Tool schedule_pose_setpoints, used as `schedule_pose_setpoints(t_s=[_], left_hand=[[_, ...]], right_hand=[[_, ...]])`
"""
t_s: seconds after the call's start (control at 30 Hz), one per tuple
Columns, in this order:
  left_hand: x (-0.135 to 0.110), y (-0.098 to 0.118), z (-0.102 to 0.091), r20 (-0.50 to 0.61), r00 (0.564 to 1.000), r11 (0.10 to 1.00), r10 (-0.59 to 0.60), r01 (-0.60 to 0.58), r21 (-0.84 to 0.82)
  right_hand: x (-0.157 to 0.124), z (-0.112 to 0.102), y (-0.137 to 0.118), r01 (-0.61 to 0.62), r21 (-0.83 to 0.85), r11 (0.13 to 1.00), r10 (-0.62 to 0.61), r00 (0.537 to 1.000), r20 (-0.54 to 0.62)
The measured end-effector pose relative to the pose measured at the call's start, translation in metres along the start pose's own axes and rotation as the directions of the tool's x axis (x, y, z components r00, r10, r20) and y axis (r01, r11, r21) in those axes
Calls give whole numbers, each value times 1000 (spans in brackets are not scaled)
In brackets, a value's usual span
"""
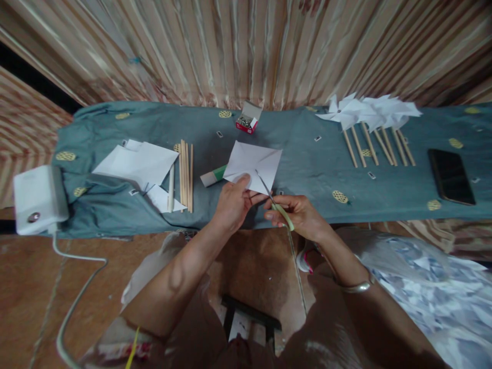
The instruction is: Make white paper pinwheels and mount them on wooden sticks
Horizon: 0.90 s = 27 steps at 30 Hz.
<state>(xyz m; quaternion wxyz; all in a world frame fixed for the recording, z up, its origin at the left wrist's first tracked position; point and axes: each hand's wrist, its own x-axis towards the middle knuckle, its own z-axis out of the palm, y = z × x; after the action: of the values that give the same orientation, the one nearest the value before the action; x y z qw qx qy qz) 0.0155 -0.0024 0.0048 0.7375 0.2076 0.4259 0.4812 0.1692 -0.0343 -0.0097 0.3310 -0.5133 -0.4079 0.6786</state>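
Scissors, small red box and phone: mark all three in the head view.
Scissors (283, 213): head view, on the pale green handle.
Small red box (244, 128): head view, on its red front wall.
Phone (451, 176): head view, mid-screen.

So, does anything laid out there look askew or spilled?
Slightly. The loose white paper sheets at the left lie askew, at uneven angles, and the teal pineapple-print cloth bunches into folds beside them, though it is flatter towards the middle. The small red-and-white cardboard box of metallic bits stands open, but I see nothing spilled.
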Motion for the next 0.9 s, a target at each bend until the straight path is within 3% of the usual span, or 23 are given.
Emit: schedule_pose_setpoints(t_s=[0.23, 0.47, 0.7, 0.8, 0.9], left_hand=[[-1, 1, 3, -17, 1000, 999, 4, -4, -42], [0, 2, 3, -26, 1000, 998, 5, -7, -60], [9, 12, -3, -65, 997, 994, 38, -45, -102], [9, 12, -3, -57, 998, 994, 21, -27, -107], [8, 4, 2, -23, 999, 996, -26, 24, -90]], right_hand=[[0, 2, -3, -8, -8, 1000, 8, 999, -31], [-3, 0, 0, -7, -50, 999, 8, 1000, 27], [-21, -30, -7, -29, -231, 972, 42, 998, 51], [-28, -51, -8, 33, -320, 947, -57, 996, -68], [-29, -67, -5, 73, -531, 844, -258, 924, -282]])
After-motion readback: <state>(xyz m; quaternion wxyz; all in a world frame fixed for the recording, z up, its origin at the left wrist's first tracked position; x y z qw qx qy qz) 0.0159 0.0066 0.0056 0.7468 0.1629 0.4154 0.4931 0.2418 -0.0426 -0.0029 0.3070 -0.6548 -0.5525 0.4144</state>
